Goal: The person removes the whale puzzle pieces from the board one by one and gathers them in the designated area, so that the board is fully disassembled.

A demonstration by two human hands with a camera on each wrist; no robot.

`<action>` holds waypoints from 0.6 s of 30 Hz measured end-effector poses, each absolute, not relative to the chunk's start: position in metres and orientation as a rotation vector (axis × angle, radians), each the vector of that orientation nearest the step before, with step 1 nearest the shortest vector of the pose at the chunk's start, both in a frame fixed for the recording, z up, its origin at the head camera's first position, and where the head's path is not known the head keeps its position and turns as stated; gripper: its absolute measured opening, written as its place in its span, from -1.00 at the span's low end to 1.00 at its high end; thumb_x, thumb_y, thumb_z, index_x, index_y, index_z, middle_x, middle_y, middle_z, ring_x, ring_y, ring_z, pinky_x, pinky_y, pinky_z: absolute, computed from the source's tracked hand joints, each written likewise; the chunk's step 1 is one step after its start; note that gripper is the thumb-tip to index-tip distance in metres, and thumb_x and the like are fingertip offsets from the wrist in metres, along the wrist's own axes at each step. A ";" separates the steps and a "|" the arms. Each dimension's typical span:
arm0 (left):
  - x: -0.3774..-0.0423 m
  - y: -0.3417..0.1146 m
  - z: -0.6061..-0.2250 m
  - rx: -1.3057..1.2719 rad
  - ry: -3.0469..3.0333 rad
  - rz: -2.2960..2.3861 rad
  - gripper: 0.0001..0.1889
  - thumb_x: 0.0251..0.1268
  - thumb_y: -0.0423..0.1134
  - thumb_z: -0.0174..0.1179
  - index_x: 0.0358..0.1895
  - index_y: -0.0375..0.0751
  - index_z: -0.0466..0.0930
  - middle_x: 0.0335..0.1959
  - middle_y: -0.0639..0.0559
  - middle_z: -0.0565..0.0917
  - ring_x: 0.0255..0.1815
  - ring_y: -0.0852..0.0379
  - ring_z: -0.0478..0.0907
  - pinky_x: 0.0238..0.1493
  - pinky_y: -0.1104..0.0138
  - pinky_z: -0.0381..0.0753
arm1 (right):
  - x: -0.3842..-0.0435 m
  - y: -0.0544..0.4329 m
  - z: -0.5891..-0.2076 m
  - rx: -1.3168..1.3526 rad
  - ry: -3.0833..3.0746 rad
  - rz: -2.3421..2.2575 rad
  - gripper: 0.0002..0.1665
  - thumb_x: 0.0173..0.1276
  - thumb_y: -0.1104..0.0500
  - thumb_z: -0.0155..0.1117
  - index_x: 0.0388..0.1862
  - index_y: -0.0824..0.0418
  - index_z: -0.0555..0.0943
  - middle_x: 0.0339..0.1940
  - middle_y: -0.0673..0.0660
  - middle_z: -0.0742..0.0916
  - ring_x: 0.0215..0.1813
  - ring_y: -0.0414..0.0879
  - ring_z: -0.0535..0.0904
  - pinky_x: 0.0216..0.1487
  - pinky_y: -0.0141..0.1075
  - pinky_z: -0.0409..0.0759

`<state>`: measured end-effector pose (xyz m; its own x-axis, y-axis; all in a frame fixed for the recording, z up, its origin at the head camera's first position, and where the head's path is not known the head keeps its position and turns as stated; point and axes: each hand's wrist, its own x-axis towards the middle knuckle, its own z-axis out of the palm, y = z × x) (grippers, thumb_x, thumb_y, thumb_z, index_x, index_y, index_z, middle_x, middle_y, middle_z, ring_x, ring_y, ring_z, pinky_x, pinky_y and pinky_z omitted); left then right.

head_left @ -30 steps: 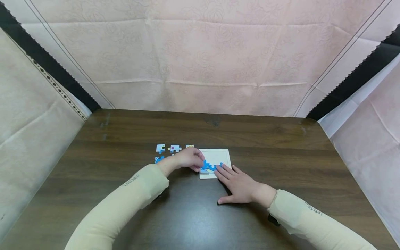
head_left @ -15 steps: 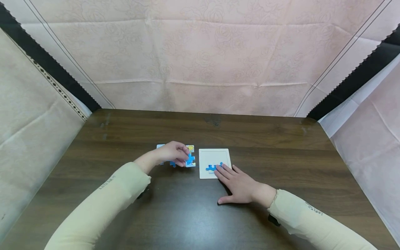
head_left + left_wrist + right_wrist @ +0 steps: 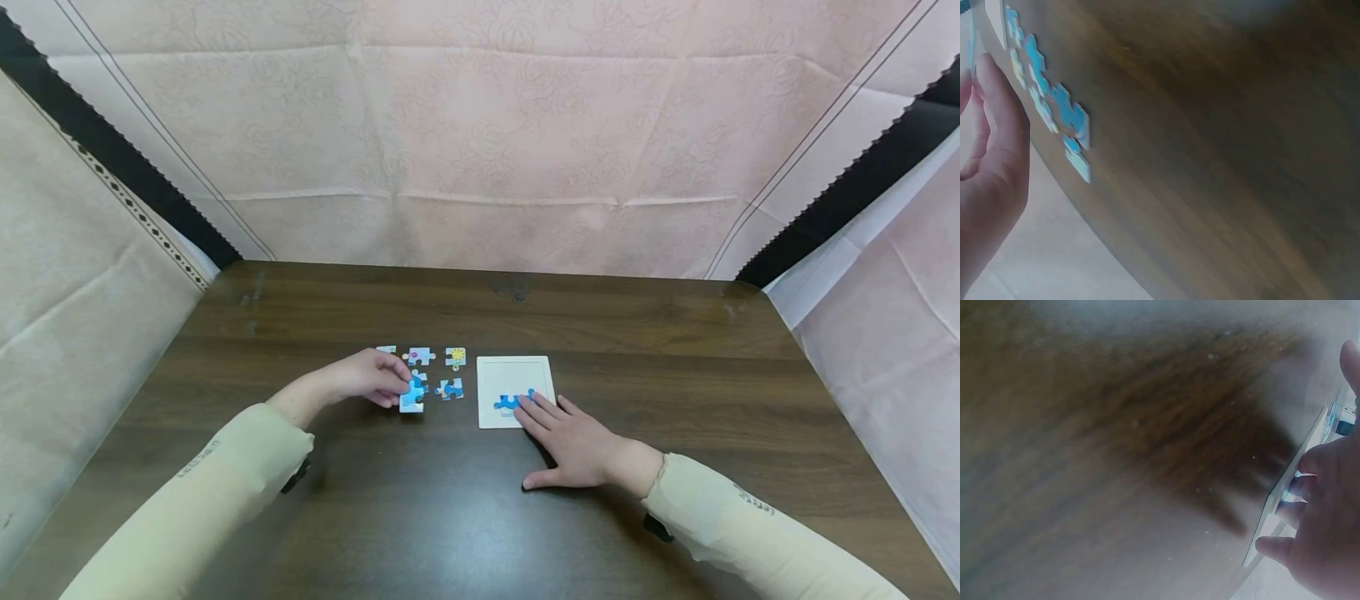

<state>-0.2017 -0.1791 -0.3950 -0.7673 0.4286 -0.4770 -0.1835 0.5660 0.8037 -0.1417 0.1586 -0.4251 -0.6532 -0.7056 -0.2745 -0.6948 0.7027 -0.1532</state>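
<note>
My left hand [image 3: 370, 379] pinches a blue jigsaw puzzle piece [image 3: 411, 401] between thumb and fingers, left of the puzzle frame. In the left wrist view the held piece [image 3: 971, 40] shows as a thin edge at the fingertips. My right hand [image 3: 573, 446] lies with fingers spread, its fingertips over the lower right of the white square puzzle frame [image 3: 513, 368]. Blue puzzle pieces [image 3: 507, 402] sit in the frame's lower part, some of them hidden under those fingers. The right wrist view shows the right hand [image 3: 1319, 506] resting along the frame's edge [image 3: 1260, 534].
Loose puzzle pieces lie in rows left of the frame: one with a yellow sun [image 3: 455, 357], one with a pink spot [image 3: 419, 356], a blue one [image 3: 450, 388] and others partly behind my left hand. A pale cloth [image 3: 487, 150] hangs behind the wooden table [image 3: 465, 533].
My left hand has drawn back leftward from the frame, carrying a blue puzzle piece past the loose rows. The frame's lower left now shows its bare white base. My right hand stays put.
</note>
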 end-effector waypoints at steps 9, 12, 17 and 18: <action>-0.190 -0.203 -0.398 0.159 2.154 1.231 -0.70 0.29 -0.32 0.13 -0.03 -0.49 0.44 -0.33 -0.07 0.59 -0.40 0.19 0.57 -0.18 0.33 0.68 | -0.141 0.158 -0.425 -1.104 2.593 -0.058 0.08 0.18 -0.44 0.05 0.48 0.17 0.07 0.53 0.15 0.12 0.55 0.09 -0.06 0.47 0.12 0.01; -0.189 -0.208 -0.400 0.122 2.161 1.228 -0.71 0.29 -0.32 0.13 -0.03 -0.49 0.44 -0.34 -0.07 0.60 -0.41 0.19 0.58 -0.20 0.33 0.68 | -0.142 0.158 -0.423 -1.098 2.590 -0.061 0.08 0.18 -0.44 0.06 0.48 0.17 0.07 0.53 0.14 0.12 0.55 0.09 -0.06 0.47 0.12 0.01; -0.187 -0.214 -0.405 0.086 2.163 1.229 -0.70 0.28 -0.34 0.14 -0.03 -0.51 0.45 -0.35 -0.06 0.60 -0.44 0.22 0.58 -0.24 0.35 0.69 | -0.142 0.159 -0.423 -1.093 2.586 -0.059 0.09 0.18 -0.44 0.05 0.49 0.16 0.07 0.53 0.14 0.12 0.55 0.09 -0.06 0.47 0.12 0.00; -0.187 -0.215 -0.407 0.084 2.164 1.230 -0.71 0.27 -0.35 0.14 -0.04 -0.52 0.45 -0.36 -0.06 0.60 -0.45 0.23 0.58 -0.25 0.36 0.69 | -0.142 0.159 -0.423 -1.093 2.585 -0.059 0.09 0.18 -0.44 0.05 0.49 0.16 0.07 0.53 0.14 0.12 0.55 0.09 -0.06 0.47 0.12 0.00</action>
<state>-0.1869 -0.2149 -0.4068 -0.7936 0.3517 -0.4965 -0.2465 0.5601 0.7909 -0.1423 0.1587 -0.4233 -0.6499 -0.7041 -0.2861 -0.6905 0.7043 -0.1650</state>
